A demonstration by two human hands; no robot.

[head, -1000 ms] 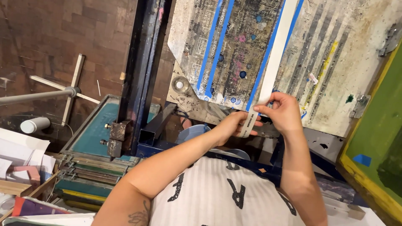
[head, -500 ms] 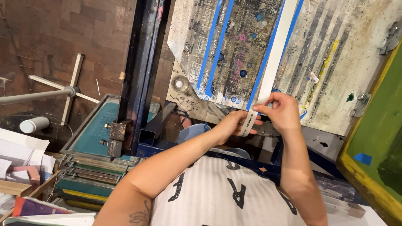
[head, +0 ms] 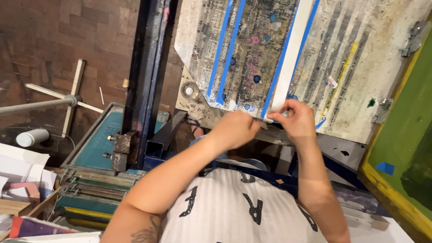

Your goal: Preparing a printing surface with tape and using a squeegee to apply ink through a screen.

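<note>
A wide white tape strip point(head: 290, 54) runs down a stained, ink-spattered printing board point(head: 355, 67), beside several blue tape lines point(head: 227, 49). Both hands meet at the strip's near end, at the board's front edge. My right hand point(head: 298, 120) pinches the strip's end between thumb and fingers. Just left of it, my left hand point(head: 236, 129) is curled closed, with its fingertips on the same tape end. I lean over in a white striped shirt with black letters.
A green mesh screen in a yellow frame point(head: 398, 148) stands at the right, carrying a small blue tape patch point(head: 386, 167). A dark metal press post point(head: 146, 67) rises on the left above a teal screen point(head: 96, 144). Stacked frames point(head: 90, 198), papers and a white bottle point(head: 31, 137) lie lower left.
Both hands have moved up to the board's front edge. The short length of tape that hung between them now lies at the edge under my fingers.
</note>
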